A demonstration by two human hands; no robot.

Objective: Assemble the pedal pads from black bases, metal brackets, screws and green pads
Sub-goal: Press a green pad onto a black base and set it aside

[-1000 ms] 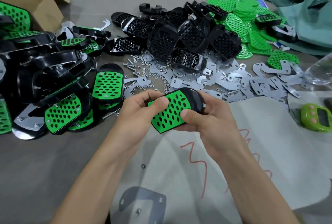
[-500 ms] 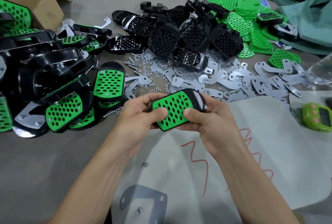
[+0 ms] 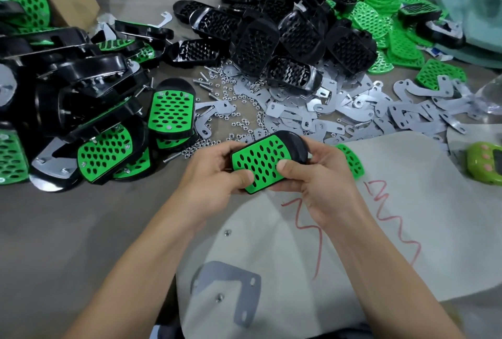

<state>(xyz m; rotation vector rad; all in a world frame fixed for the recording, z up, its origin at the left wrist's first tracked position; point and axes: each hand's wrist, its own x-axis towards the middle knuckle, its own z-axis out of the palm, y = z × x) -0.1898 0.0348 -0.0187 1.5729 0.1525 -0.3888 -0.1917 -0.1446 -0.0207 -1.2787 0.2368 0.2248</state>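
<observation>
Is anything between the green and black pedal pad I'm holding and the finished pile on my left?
Nothing blocks it. The left hand and right hand hold the green-faced black pedal pad; only loose silver nuts and a screw lie before the finished pile.

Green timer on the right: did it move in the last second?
No. The green timer sits at the same spot beside the grey cloth; only the view shifted.

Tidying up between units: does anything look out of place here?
One green pad lies alone at the edge of the pale sheet, beside the right hand, far from the green pad pile at top right.
</observation>
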